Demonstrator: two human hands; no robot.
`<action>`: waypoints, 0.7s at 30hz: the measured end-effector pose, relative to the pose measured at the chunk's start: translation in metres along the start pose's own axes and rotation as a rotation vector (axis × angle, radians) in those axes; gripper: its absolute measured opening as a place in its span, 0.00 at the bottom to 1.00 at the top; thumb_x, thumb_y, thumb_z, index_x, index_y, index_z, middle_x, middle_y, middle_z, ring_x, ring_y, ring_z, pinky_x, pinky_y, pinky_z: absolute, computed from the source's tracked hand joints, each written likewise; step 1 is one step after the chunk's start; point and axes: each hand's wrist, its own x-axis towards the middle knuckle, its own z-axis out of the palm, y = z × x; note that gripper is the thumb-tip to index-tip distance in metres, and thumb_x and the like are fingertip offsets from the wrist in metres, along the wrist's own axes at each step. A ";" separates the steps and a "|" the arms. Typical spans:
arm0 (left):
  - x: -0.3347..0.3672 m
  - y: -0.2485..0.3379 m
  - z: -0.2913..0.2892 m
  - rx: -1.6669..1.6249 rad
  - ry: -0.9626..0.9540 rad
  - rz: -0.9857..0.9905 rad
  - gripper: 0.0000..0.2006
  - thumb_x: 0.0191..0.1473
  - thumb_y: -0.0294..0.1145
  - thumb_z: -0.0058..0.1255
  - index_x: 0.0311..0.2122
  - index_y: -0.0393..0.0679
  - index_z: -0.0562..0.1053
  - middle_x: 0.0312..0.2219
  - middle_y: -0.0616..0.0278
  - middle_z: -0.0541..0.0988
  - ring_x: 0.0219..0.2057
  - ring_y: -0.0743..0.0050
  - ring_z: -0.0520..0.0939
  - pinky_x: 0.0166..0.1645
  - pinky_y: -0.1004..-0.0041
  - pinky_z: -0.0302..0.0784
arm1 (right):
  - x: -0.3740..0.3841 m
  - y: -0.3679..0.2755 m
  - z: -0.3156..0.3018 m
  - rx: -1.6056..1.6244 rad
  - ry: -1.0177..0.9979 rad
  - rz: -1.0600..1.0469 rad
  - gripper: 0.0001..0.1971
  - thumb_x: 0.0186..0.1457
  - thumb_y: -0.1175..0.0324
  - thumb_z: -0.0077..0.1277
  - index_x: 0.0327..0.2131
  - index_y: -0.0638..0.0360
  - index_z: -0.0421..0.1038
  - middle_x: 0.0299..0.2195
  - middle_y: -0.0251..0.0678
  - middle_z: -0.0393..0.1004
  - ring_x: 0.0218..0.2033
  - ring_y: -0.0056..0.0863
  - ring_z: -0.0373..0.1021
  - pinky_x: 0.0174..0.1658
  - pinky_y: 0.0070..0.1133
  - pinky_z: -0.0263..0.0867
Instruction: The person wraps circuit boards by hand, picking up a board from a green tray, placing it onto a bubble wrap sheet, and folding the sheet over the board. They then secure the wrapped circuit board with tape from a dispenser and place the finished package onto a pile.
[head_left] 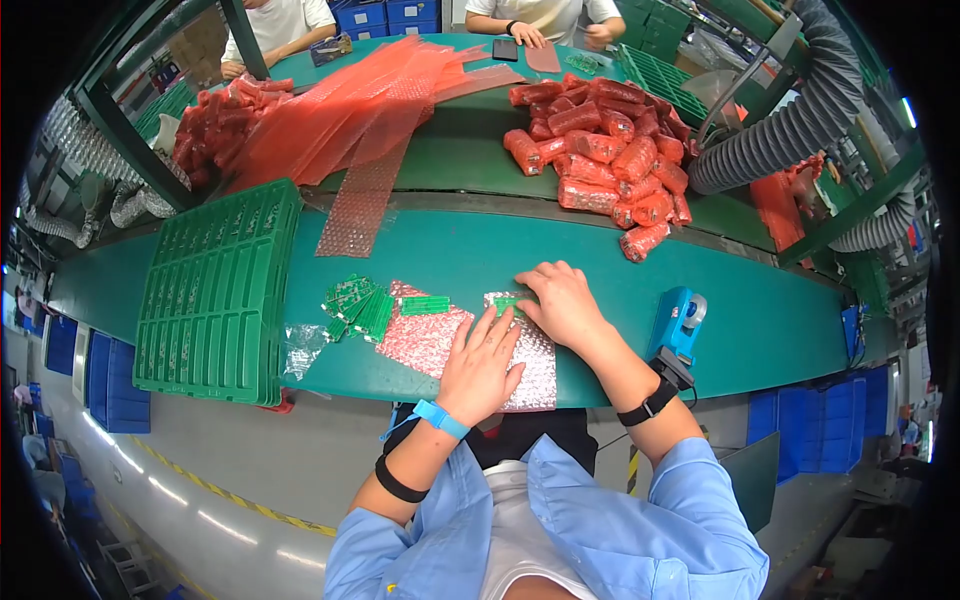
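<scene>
A silvery-pink bubble wrap sheet (535, 365) lies on the green work surface. At its far end is a small green circuit board (505, 301). My left hand (480, 372) rests on the sheet with its fingers stretched out, their tips touching the board's near side. Curled fingers and the thumb of my right hand (565, 305) close around the board's right end, partly hiding it. To the left, another green board (427, 306) lies on a pinkish bubble wrap piece (415, 335), beside a loose pile of green circuit boards (357, 305).
Green slotted trays (210, 300) stand at left, near clear plastic scrap (303, 348). A blue tape dispenser (678, 325) sits at right. Beyond are red bubble wrap strips (365, 205) and heaped red wrapped bundles (605, 150). Two people work across the table.
</scene>
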 end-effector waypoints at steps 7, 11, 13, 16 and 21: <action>0.001 -0.001 0.000 0.010 -0.008 0.000 0.27 0.61 0.44 0.59 0.61 0.39 0.75 0.70 0.53 0.69 0.73 0.51 0.63 0.76 0.47 0.55 | 0.015 0.002 0.001 0.004 -0.186 0.118 0.14 0.52 0.64 0.66 0.42 0.53 0.82 0.44 0.39 0.79 0.50 0.45 0.73 0.53 0.40 0.68; 0.001 0.000 0.000 0.001 0.002 0.003 0.27 0.61 0.44 0.59 0.61 0.39 0.75 0.70 0.53 0.70 0.73 0.51 0.63 0.75 0.47 0.55 | 0.015 0.002 -0.001 0.019 -0.197 0.117 0.12 0.52 0.65 0.65 0.40 0.54 0.82 0.42 0.40 0.80 0.48 0.46 0.73 0.52 0.41 0.68; 0.000 0.000 0.000 0.005 0.003 0.004 0.27 0.61 0.44 0.60 0.61 0.39 0.75 0.70 0.53 0.69 0.73 0.51 0.63 0.75 0.47 0.56 | 0.015 0.001 -0.002 0.080 -0.208 0.121 0.11 0.51 0.67 0.64 0.39 0.55 0.82 0.41 0.40 0.81 0.48 0.47 0.74 0.52 0.42 0.69; 0.001 0.000 0.000 0.014 0.004 0.009 0.27 0.61 0.44 0.60 0.61 0.39 0.75 0.70 0.53 0.69 0.73 0.51 0.63 0.75 0.47 0.56 | 0.016 0.004 0.000 0.143 -0.206 0.134 0.10 0.51 0.67 0.64 0.38 0.56 0.82 0.40 0.40 0.81 0.48 0.48 0.75 0.52 0.43 0.69; 0.000 0.000 0.001 0.018 0.009 0.016 0.28 0.61 0.44 0.60 0.61 0.40 0.75 0.70 0.53 0.69 0.73 0.51 0.63 0.75 0.46 0.56 | 0.016 0.006 0.002 0.205 -0.198 0.134 0.09 0.52 0.68 0.64 0.37 0.57 0.81 0.39 0.38 0.81 0.47 0.47 0.75 0.51 0.43 0.68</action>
